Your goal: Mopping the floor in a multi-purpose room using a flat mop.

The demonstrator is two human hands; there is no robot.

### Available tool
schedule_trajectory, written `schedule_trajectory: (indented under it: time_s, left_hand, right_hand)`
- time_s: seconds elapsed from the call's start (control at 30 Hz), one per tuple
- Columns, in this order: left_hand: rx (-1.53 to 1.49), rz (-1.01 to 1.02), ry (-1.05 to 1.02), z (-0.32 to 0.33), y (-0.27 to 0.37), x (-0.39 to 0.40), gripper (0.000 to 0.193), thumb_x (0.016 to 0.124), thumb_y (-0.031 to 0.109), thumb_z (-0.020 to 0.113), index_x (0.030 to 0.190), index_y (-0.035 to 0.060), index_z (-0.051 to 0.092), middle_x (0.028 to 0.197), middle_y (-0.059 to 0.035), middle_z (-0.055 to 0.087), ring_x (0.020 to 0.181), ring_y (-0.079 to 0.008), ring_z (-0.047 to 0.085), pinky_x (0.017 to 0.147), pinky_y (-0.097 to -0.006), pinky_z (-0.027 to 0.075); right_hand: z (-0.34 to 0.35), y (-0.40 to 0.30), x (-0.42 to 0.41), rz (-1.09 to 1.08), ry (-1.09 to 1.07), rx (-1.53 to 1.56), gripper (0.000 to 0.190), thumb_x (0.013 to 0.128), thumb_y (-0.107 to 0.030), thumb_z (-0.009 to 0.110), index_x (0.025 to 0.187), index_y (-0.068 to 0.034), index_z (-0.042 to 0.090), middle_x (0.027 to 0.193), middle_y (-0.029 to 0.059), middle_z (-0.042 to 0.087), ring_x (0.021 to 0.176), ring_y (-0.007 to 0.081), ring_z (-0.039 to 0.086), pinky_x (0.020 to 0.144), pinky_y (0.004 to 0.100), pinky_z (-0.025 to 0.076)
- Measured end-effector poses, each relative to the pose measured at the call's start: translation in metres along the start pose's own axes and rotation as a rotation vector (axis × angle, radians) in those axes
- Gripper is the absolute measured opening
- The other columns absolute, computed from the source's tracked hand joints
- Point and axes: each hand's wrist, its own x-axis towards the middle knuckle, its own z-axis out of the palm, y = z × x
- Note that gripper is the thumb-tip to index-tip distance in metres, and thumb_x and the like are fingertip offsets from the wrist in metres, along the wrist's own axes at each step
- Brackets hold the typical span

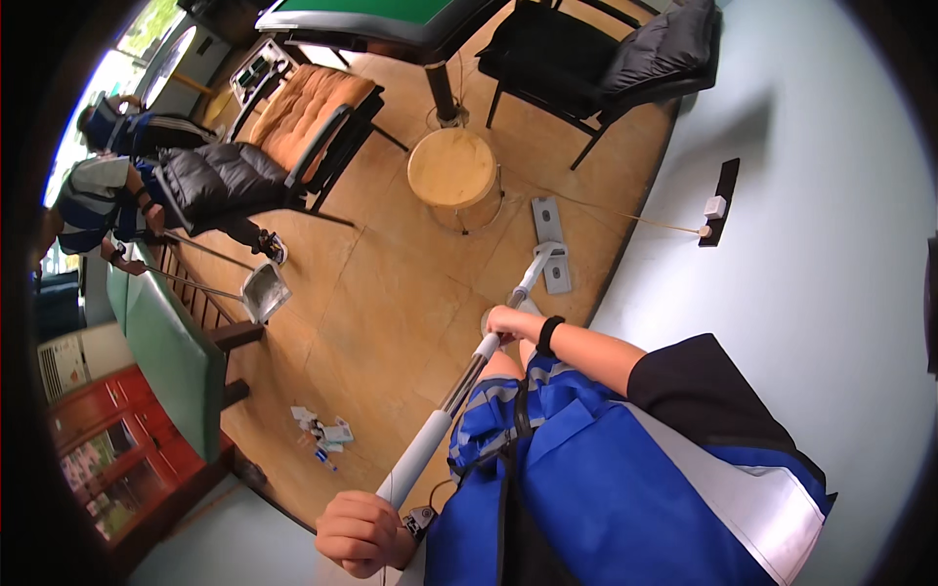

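A flat mop with a white and metal pole point(414, 458) runs diagonally before me. My left hand point(359, 533) is closed round its upper end, low in the view. Further down the pole, my right hand point(507, 324) grips it beside my knees; a black band is on that wrist. The grey mop head point(548, 220) lies flat on the tiled floor near the wall, joined to the pole by a white hinged bracket. A small heap of litter point(322, 434), with paper scraps and a blue item, lies on the floor left of the pole.
A round wooden stool point(452, 168) stands beyond the mop head, near a green-topped table point(366, 11). A cable point(630, 214) crosses to a wall socket strip. Cushioned chairs point(315, 110) and a green bench point(176, 351) stand around. At left, a person point(95, 198) holds a long-handled dustpan point(265, 291); another person is behind.
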Motion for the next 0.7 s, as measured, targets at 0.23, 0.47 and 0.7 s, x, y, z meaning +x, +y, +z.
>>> schedule_trajectory:
  time_s: [0.23, 0.47, 0.7]
  left_hand:
    - [-0.053, 0.073, -0.361, -0.001, 0.012, 0.009, 0.042, 0.091, 0.014, 0.035, 0.051, 0.0036, 0.042, 0.05, -0.0061, 0.049, 0.042, -0.0163, 0.051, 0.047, -0.0274, 0.049]
    - [-0.076, -0.022, 0.047, 0.015, -0.045, 0.003, 0.04, 0.084, 0.015, 0.041, 0.045, 0.0054, 0.038, 0.042, -0.0054, 0.043, 0.034, -0.0174, 0.042, 0.043, -0.0283, 0.043]
    - [-0.004, -0.288, 0.175, -0.009, -0.069, 0.009, 0.027, 0.07, 0.013, 0.042, 0.045, 0.0038, 0.037, 0.041, -0.0073, 0.041, 0.036, -0.0208, 0.041, 0.049, -0.0332, 0.042]
  right_hand:
    - [-0.03, -0.006, -0.043, -0.011, -0.086, 0.161, 0.014, 0.078, -0.012, 0.052, 0.09, -0.006, 0.048, 0.078, 0.0089, 0.053, 0.067, 0.0237, 0.06, 0.06, 0.0421, 0.054]
    - [-0.097, -0.016, -0.012, -0.047, 0.103, 0.089, 0.023, 0.076, -0.009, 0.052, 0.098, -0.007, 0.045, 0.073, 0.0101, 0.052, 0.06, 0.0232, 0.057, 0.054, 0.0413, 0.054]
    - [-0.076, -0.036, -0.001, 0.046, 0.515, 0.301, 0.036, 0.08, -0.009, 0.046, 0.111, -0.003, 0.029, 0.073, 0.0109, 0.052, 0.058, 0.0234, 0.058, 0.055, 0.0407, 0.053]
